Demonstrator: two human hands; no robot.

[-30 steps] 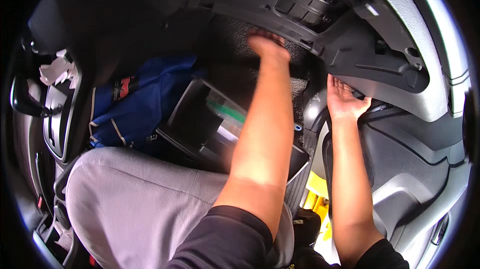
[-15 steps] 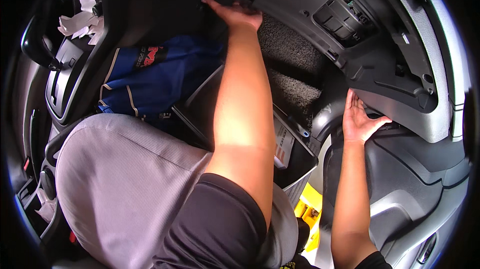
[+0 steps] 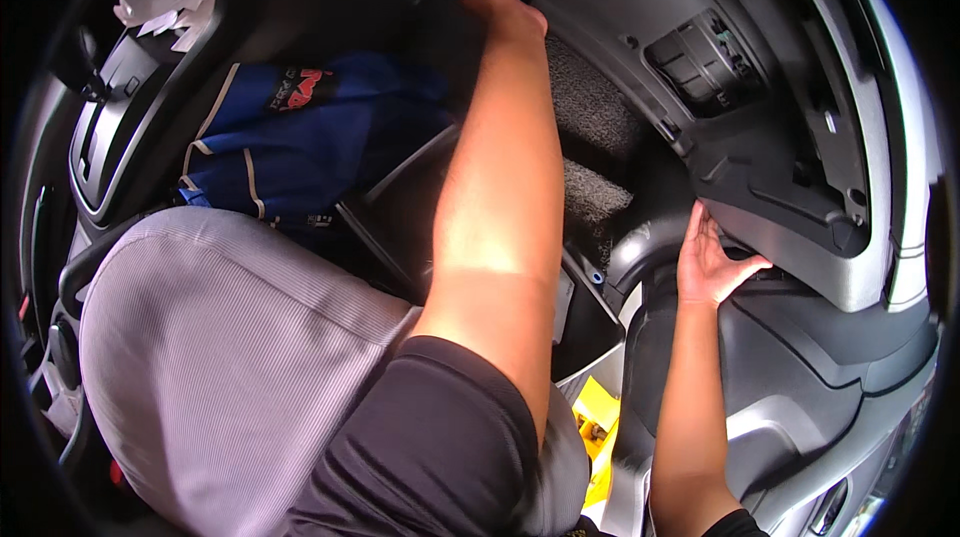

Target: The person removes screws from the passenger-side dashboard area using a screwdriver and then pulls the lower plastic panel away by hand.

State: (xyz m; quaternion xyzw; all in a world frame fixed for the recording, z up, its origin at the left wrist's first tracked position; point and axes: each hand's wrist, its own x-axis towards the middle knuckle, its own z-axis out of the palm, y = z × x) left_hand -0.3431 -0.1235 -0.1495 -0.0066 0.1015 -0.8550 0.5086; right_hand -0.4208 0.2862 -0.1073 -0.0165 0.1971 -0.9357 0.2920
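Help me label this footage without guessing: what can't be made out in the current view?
All in the head view:
Left hand: shadow and blur swallow the fingers, so what they touch is unclear.
Black container: its middle is hidden by the left forearm.
Blue bag: its right end fades into shadow.
Yellow thing: partly covered by the seat; its kind cannot be told.

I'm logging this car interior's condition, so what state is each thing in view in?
Left hand: blurred; fingers too unclear to tell open or shut
Right hand: open, thumb spread, at the lower edge of the grey panel
Blue cloth item: slack, creased
Black bin: open-topped, partly hidden
Door: open
White paper or tissue: crumpled
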